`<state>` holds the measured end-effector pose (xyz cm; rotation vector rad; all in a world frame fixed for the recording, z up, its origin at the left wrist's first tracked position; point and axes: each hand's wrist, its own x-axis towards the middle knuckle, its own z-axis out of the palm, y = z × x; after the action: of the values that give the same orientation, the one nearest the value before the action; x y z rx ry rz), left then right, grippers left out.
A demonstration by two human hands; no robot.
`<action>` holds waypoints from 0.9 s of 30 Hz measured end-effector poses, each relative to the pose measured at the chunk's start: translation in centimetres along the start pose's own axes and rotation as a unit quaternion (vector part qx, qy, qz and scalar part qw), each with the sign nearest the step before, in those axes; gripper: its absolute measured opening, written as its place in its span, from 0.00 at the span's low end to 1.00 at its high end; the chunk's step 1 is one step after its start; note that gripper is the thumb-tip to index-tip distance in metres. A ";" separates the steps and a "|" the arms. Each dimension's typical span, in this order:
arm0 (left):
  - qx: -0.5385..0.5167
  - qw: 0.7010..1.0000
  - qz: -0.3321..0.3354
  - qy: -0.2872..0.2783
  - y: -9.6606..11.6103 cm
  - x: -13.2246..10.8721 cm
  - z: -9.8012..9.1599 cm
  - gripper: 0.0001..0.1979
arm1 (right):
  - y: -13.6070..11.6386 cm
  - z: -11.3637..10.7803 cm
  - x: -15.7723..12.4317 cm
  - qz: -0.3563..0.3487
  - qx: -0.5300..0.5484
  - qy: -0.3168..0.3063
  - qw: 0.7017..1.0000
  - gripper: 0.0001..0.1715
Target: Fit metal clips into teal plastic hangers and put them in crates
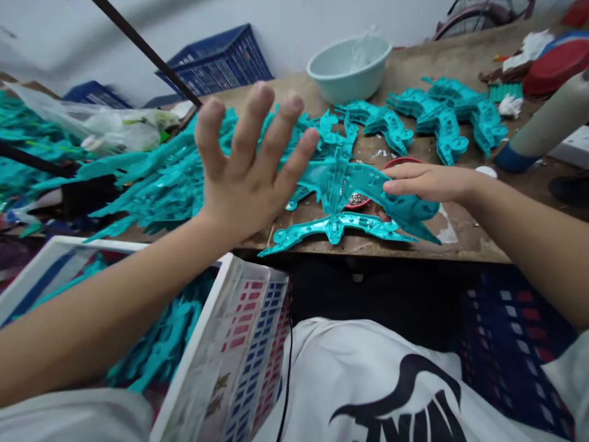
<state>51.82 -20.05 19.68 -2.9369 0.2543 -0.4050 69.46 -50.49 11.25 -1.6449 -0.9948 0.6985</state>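
My left hand (251,169) is raised with its fingers spread and nothing in it, in front of a heap of turquoise plastic parts (161,178). My right hand (421,183) grips the right end of a curved turquoise part (363,179), which is held above the table's front edge. Under it, a second winged turquoise part (335,228) lies along that edge. Behind the held part, a red dish (356,201) with small shiny metal pieces shows partly.
Stacked turquoise parts (437,116) and a pale green basin (352,70) stand further back on the table (478,242). A white crate (225,276) with more parts is at the lower left. A grey cylinder (547,123) stands at right.
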 end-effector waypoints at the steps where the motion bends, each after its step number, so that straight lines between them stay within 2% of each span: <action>1: 0.030 0.999 -0.017 -0.042 0.1 0.4 -0.9 0.35 | 0.0 -0.4 -0.1 0.021 -0.013 -0.034 0.999 0.42; 2: 0.058 0.992 -0.038 -0.102 0.3 0.8 -1.2 0.35 | 0.1 -0.6 -0.1 0.036 -0.034 -0.060 0.997 0.43; 4: 0.099 0.962 -0.072 -0.245 0.7 1.6 -0.5 0.33 | 0.3 -0.8 0.1 0.057 -0.095 -0.070 0.991 0.47; 5: 0.108 0.943 -0.080 -0.304 0.8 1.9 0.4 0.31 | 0.5 -0.7 0.3 0.067 -0.137 -0.066 0.986 0.49; 7: 0.102 0.920 -0.075 -0.372 0.5 2.3 2.9 0.31 | 0.9 -0.3 0.8 0.094 -0.239 -0.078 0.963 0.53; 9: 0.078 0.911 -0.053 -0.402 -0.2 2.7 5.4 0.32 | 1.1 0.7 1.3 0.127 -0.332 -0.099 0.930 0.53; 13: 0.035 0.891 -0.025 -0.451 -1.6 3.1 8.9 0.32 | 1.3 3.5 1.9 0.174 -0.432 -0.109 0.878 0.44; 17: 0.023 0.876 -0.005 -0.481 -2.3 3.3 10.8 0.40 | 2.5 5.5 2.2 0.141 -0.458 -0.110 0.871 0.44; 20: 0.013 0.872 0.008 -0.490 -2.7 3.1 11.9 0.38 | 3.9 6.2 2.1 0.126 -0.472 -0.119 0.864 0.45; 23: -0.002 0.871 0.010 -0.492 -3.3 2.8 13.0 0.36 | 4.8 6.7 1.9 0.130 -0.494 -0.118 0.852 0.44; 27: -0.025 0.875 0.015 -0.484 -4.0 2.2 14.5 0.39 | 4.4 7.6 1.8 0.167 -0.512 -0.125 0.833 0.43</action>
<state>58.59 -14.60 7.19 -2.7537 0.1575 1.0725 65.20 -45.87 4.90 -2.7711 -1.4161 0.6453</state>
